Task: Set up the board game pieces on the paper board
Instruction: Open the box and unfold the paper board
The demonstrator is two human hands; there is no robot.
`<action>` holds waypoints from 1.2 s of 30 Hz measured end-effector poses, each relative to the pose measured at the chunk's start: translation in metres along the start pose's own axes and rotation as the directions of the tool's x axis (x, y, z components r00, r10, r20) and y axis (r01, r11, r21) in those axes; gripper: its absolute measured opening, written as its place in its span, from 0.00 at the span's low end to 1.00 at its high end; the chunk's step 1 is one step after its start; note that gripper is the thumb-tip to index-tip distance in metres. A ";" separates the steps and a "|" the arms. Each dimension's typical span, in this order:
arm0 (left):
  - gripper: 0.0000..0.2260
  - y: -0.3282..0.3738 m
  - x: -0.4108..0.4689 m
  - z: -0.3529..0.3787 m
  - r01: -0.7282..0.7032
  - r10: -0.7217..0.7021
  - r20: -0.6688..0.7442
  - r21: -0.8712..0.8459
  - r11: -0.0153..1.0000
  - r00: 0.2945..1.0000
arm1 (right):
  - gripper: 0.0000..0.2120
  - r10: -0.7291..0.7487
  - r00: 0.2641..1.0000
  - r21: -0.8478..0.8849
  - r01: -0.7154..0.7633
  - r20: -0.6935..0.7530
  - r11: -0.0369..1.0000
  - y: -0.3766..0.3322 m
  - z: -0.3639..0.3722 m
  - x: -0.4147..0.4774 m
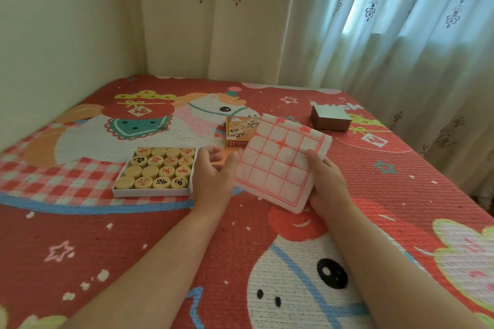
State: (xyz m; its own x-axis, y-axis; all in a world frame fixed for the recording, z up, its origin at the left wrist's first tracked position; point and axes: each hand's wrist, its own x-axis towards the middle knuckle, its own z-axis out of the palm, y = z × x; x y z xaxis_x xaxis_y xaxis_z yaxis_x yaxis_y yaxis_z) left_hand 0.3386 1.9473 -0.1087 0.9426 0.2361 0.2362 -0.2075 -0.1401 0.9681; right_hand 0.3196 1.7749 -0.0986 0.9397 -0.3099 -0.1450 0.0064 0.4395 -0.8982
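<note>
A folded white paper board (278,160) with a red grid is held above the bed between both hands. My left hand (213,176) pinches its left edge with fingertips. Its right side is gripped by my right hand (327,181), thumb on top. To the left, a shallow white box (152,192) lies on the bed, filled with several round wooden game pieces (157,168) marked in red or black characters; some show blank faces.
The orange box lid (238,131) lies behind the paper, partly hidden. A grey metal-looking box (331,117) sits at the back right. The bed has a red cartoon-print cover (133,243). A wall stands left, curtains behind and right.
</note>
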 end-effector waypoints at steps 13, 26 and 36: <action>0.08 0.012 0.005 0.001 0.304 -0.228 0.268 -0.286 0.909 0.936 | 0.26 0.116 0.891 -0.021 -0.119 0.439 0.993 -0.001 -0.011 0.003; 0.19 0.020 0.015 -0.014 0.200 -0.123 0.283 -0.260 0.945 0.951 | 0.12 0.093 0.943 -0.173 -0.038 0.319 0.984 -0.003 -0.014 0.006; 0.10 0.017 0.016 -0.018 0.004 0.036 0.277 -0.140 0.990 0.960 | 0.12 0.137 0.935 -0.199 -0.073 0.327 0.977 -0.006 -0.015 0.006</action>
State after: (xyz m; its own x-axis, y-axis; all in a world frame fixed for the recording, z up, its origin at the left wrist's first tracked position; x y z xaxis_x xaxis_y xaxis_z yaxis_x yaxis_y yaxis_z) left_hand 0.3451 1.9659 -0.0873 0.9701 -0.0449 0.2385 -0.2389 -0.0029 0.9710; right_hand 0.3202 1.7580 -0.1004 0.9914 0.0461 -0.1229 -0.1309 0.2840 -0.9498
